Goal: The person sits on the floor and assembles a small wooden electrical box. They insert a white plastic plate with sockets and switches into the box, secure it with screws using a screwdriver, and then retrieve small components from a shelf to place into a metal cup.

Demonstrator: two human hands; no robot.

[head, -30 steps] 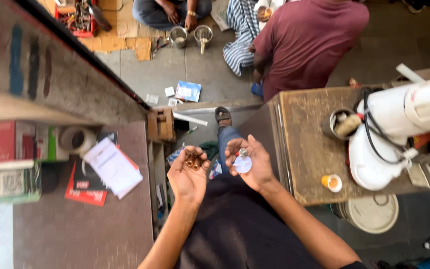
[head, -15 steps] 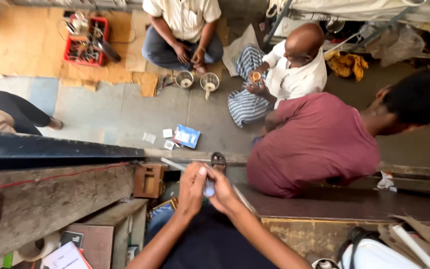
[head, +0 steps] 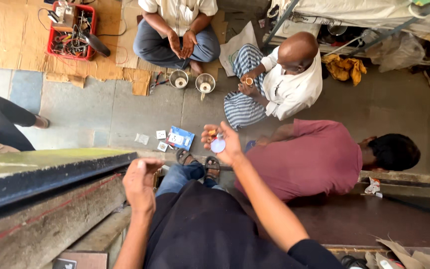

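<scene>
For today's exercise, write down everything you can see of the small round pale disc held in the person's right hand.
The small round disc is flat and circular, pale whitish with a faint blue-violet tint. Its material cannot be told; it looks smooth. It lies face-up towards the camera against the palm of the raised right hand, held there by the thumb and fingers. Just above it in the same hand sits a small orange-yellow piece. The disc is up in the air, above the grey stone floor.
</scene>
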